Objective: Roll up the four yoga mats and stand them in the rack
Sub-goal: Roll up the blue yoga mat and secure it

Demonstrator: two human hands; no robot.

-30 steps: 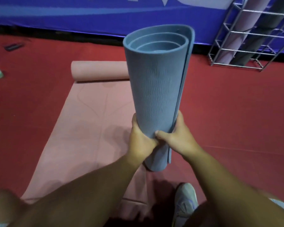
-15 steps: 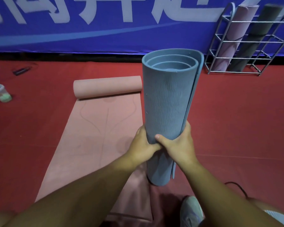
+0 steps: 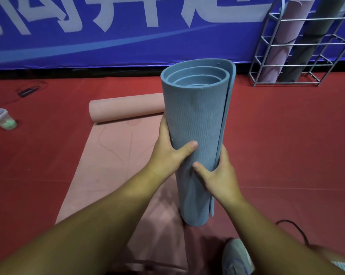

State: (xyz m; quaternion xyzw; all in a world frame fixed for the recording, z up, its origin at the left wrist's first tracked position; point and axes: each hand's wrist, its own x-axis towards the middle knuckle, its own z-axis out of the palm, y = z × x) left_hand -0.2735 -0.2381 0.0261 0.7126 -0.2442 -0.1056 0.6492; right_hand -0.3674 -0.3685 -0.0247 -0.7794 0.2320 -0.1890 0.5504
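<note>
A blue-grey mat (image 3: 197,124) with a wavy ribbed surface is rolled into a loose tube and held upright, its spiral end facing up and its outer flap standing slightly off the roll along the right side. A pink mat (image 3: 112,161) is spread on the red floor, flat for most of its length, with its far end rolled into a cylinder lying crosswise. A metal wire rack (image 3: 304,44) is placed against the blue wall at the upper right; a pale pink roll (image 3: 281,42) and a dark grey roll (image 3: 304,50) are leaned side by side in it.
</note>
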